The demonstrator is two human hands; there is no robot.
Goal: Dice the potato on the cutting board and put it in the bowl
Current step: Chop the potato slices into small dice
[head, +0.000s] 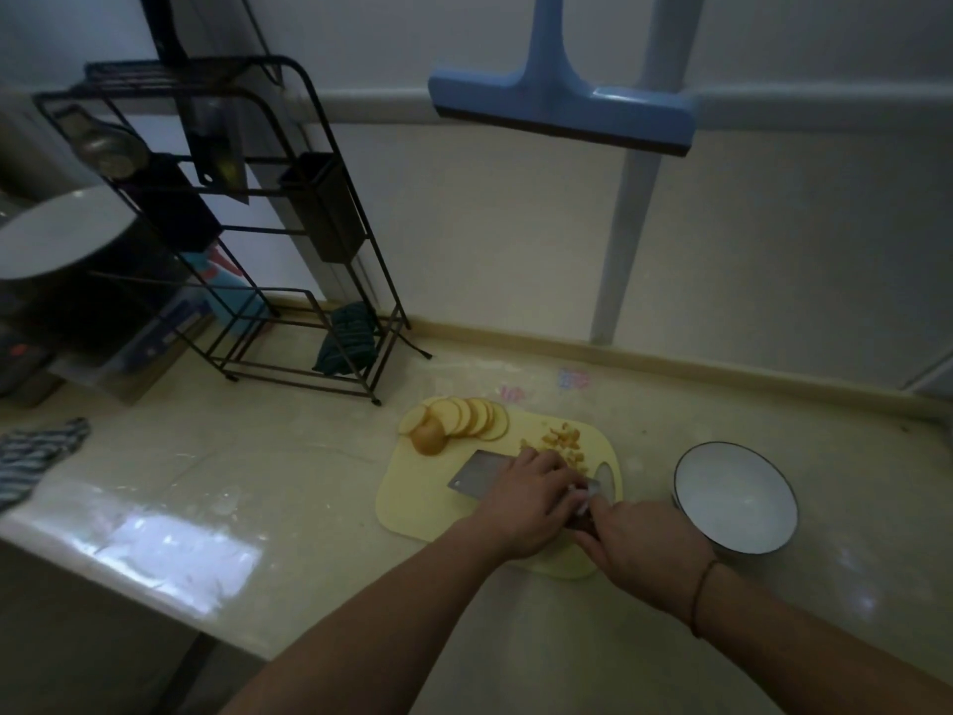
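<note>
On the yellow cutting board (pixel 412 500), the right hand (pixel 644 539) grips a cleaver (pixel 477 471) handle — left hand (pixel 531 500) curls over potato pieces. Slices (pixel 472 418) and dice (pixel 562 438) lie beyond — bowl (pixel 735 500) beside, on the worktop (pixel 258 456).

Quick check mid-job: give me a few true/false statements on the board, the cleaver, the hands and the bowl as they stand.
1. The bowl holds diced potato. False: it looks empty; the diced pieces lie on the cutting board.
2. Round potato slices lie fanned at the board's far left corner. True.
3. The right hand grips the cleaver by its handle. True.
4. The left hand rests on the bowl's rim. False: it is over the cleaver's blade on the board.
5. The bowl stands left of the board. False: it stands to the right.
</note>
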